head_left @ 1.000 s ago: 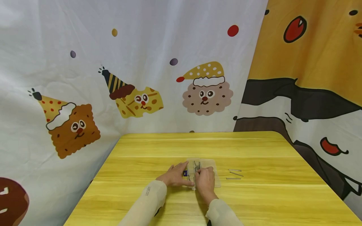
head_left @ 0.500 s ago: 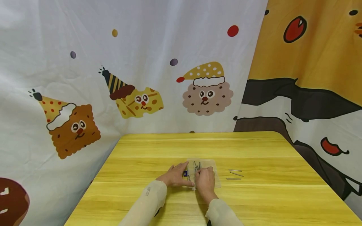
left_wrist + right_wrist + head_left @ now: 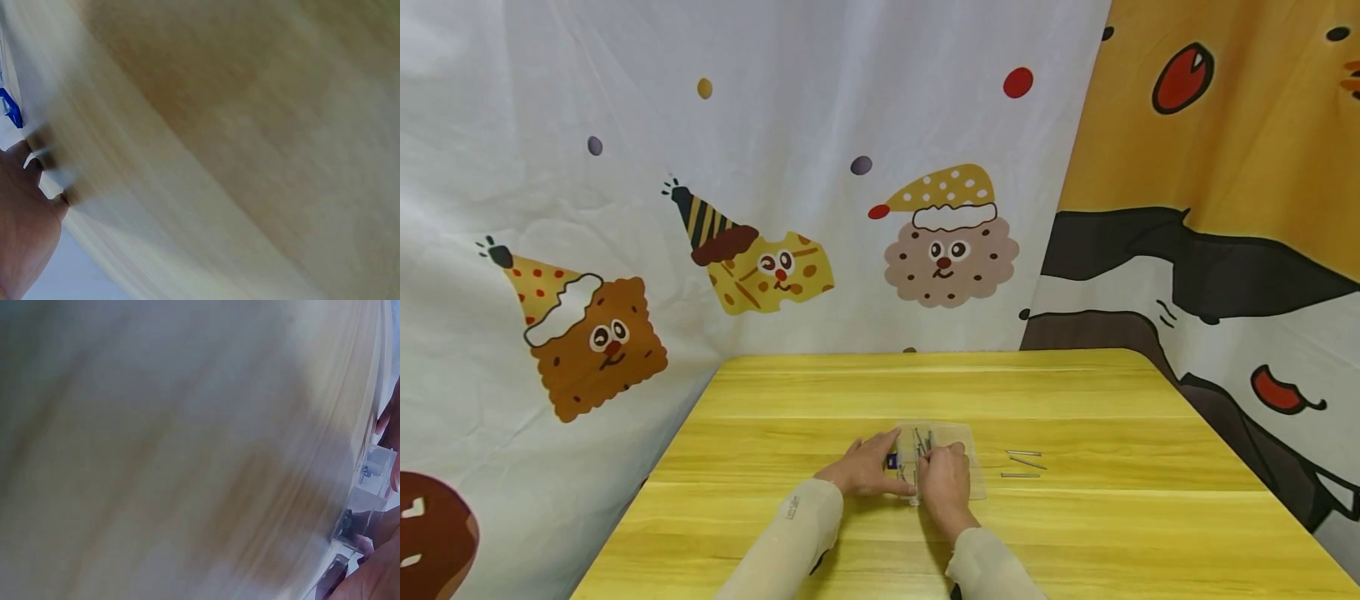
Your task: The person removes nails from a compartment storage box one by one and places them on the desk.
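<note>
Metal nails [image 3: 1027,462], prob., lie nr. box [image 3: 955,432] R hand [image 3: 945,483] part-hides.

No word, brand or number can be read with certainty. The clearest lettering is a small dark print [image 3: 793,507] on the pale left sleeve [image 3: 778,542], on its upper side near the cuff and running roughly along the forearm, but its characters are too small and blurred in the head view to make out. The blue piece [image 3: 892,461] at the left side of the box [image 3: 957,433] is too small there to tell whether it bears any writing.
</note>
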Demonstrator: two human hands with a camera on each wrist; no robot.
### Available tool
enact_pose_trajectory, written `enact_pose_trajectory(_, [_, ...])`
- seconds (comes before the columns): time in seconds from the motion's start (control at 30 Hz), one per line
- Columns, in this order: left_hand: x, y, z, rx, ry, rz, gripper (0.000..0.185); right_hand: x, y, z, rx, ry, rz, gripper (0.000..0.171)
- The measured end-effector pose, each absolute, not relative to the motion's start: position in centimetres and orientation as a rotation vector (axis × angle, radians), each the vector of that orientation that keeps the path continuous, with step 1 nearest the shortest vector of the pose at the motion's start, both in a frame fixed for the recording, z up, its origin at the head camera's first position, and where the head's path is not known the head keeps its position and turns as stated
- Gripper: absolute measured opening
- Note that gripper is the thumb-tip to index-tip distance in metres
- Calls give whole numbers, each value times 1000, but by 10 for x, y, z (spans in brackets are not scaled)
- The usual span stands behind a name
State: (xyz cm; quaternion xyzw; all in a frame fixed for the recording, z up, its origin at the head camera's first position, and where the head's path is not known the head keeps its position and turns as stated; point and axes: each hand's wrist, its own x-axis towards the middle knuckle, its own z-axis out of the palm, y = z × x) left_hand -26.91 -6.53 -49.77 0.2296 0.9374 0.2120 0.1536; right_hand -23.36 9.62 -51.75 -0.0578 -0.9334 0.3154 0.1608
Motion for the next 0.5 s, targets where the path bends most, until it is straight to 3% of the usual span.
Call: enact_pose_trajectory(0.5, [-270, -65, -497, 653, 2682, 605, 110, -236, 97, -520, -149, -2697, 847, 26])
